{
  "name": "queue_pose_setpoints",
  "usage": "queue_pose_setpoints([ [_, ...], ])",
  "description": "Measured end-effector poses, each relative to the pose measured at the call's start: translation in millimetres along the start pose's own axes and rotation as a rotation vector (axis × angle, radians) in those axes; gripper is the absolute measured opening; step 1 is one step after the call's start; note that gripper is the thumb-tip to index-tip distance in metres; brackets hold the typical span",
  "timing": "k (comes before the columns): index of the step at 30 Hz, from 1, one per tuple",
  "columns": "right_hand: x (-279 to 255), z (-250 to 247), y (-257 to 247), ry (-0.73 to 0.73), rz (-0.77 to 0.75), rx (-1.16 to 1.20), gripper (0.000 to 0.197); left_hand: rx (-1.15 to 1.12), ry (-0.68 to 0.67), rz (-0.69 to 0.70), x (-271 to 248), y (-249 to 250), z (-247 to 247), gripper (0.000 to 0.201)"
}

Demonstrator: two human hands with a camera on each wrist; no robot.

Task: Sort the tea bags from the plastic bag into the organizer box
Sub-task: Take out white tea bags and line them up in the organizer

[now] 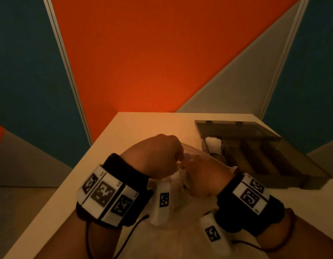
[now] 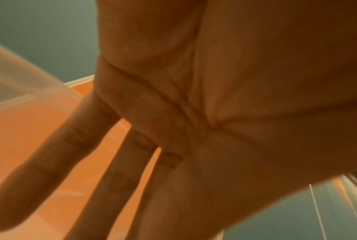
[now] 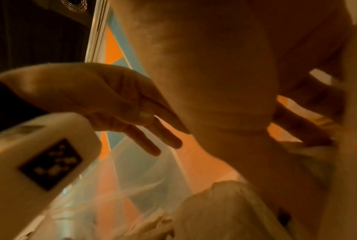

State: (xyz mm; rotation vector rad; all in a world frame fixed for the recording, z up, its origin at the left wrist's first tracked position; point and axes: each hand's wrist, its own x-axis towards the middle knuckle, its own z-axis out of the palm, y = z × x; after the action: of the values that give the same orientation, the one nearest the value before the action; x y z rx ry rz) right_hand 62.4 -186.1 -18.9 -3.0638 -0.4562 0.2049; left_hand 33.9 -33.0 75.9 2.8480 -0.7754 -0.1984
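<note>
A: Start with the biggest thing. What carries it all?

B: One pale bench [image 1: 98,165], running from the near edge to the far wall. On its right side lies one dark organizer box [image 1: 274,165], lid [image 1: 236,128] swung open toward the far side, with long compartments running near to far.

A: How many tea bags are in it?

B: One that I can count: a single white tea bag [image 1: 212,143] in the far-left corner of the box. The other compartments look dark; I cannot tell what they hold.

A: And the plastic bag?

B: One clear plastic bag [image 1: 182,186], crumpled in the middle of the bench, just left of the box, under and between the two hands. In the right wrist view pale tea bags [image 3: 225,209] show inside it, bunched together; I cannot count them.

A: The hands, then?

B: Two, each with a marker band at the wrist. The left hand [image 1: 158,156] is at the bag's far-left opening. From above its fingertips seem drawn together at the film, while the left wrist view shows three fingers [image 2: 35,170] reaching out fairly straight. Whether it pinches the plastic, I cannot tell.

A: And the right?

B: The right hand [image 1: 205,176] sits near and right of the left, down in the bag's mouth. Its fingers [image 3: 301,128] are blurred in the right wrist view, and something small and yellowish shows by them. Whether it holds anything, I cannot tell.
</note>
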Motion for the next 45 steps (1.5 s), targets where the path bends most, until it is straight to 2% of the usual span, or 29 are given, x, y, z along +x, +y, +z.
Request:
queue_pose_setpoints([
  [2,0.8,0.7,-2.9,-0.008,0.033,-0.05,0.055,0.001,-0.002,0.005,2.8,-0.9,2.9,0.039],
  [5,0.6,-3.9,-2.0,0.047,0.05,0.02,0.037,0.011,0.0,-0.011,7.9,-4.9,7.8,0.036],
  [9,1.4,-28.4,7.4,0.001,0.041,0.248,0.014,0.014,0.008,-0.03,12.8,-10.7,9.6,0.04],
  [13,-2.0,-53.9,15.0,-0.029,0.003,0.431,0.022,0.038,-0.037,-0.032,17.2,-12.0,13.4,0.053],
  [16,2.4,-45.5,14.2,-0.095,0.012,0.334,0.027,0.072,-0.083,-0.042,21.8,-10.7,17.7,0.046],
  [20,8.2,-15.4,9.6,-0.179,-0.035,0.216,0.05,0.083,-0.082,-0.069,26.0,-14.2,21.7,0.038],
  [22,11.6,-10.2,11.7,-0.161,-0.023,0.214,0.039,0.094,-0.087,-0.078,26.1,-13.4,21.8,0.039],
  [24,12.4,-15.3,15.5,-0.102,-0.003,0.25,0.019,0.096,-0.092,-0.072,26.4,-11.6,20.7,0.043],
  [25,11.0,-20.8,17.4,-0.071,-0.005,0.267,0.016,0.087,-0.087,-0.064,26.6,-11.4,20.0,0.047],
  [28,-0.8,-41.0,20.7,-0.068,-0.054,0.453,0.022,0.018,-0.076,-0.063,26.8,-12.9,19.1,0.065],
  [31,-12.6,-57.8,23.0,-0.074,-0.151,0.68,0.017,-0.077,-0.101,-0.077,26.5,-13.8,17.2,0.08],
  [35,-12.8,-65.0,30.8,-0.029,-0.221,0.913,0.017,-0.188,-0.034,-0.076,23.4,-16.3,10.0,0.064],
  [40,-15.9,-64.3,33.4,-0.104,-0.254,1.047,0.031,-0.137,0.112,-0.071,21.5,-24.8,4.2,0.029],
  [43,-14.9,-63.2,28.1,-0.078,-0.24,1.007,0.037,-0.165,0.123,-0.098,20.6,-29.7,1.6,0.028],
  [45,-13.4,-62.6,23.9,-0.063,-0.211,1.003,0.032,-0.134,0.119,-0.116,18.6,-31.5,1.0,0.03],
])
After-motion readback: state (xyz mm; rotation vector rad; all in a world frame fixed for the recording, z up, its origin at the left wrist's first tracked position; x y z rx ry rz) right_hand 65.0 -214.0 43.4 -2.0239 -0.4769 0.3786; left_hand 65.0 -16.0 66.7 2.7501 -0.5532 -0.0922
